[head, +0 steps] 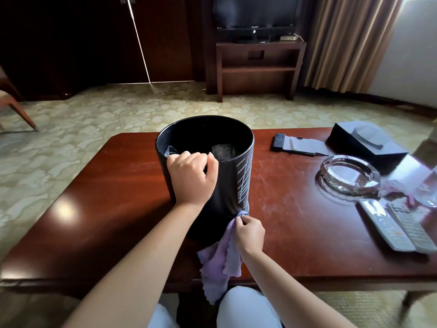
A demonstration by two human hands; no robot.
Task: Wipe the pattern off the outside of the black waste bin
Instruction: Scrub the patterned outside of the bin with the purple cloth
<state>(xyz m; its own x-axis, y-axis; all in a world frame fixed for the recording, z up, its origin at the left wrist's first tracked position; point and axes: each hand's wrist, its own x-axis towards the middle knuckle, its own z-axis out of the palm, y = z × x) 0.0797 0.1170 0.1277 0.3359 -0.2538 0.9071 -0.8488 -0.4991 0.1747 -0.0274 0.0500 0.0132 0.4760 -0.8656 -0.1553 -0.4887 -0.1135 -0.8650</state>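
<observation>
Gripping the near rim of the black waste bin point(227, 185) on the desk point(295, 233), left hand point(191, 176) steadies this light, stiff, likely slippery shell; right hand point(248, 232) pinches purple cloth point(222, 261) at its base.

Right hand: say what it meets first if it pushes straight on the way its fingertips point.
The right hand, pinching the purple cloth, points up and left at the black waste bin. It would press the cloth against the bin's lower wall, near the white line pattern.
</observation>
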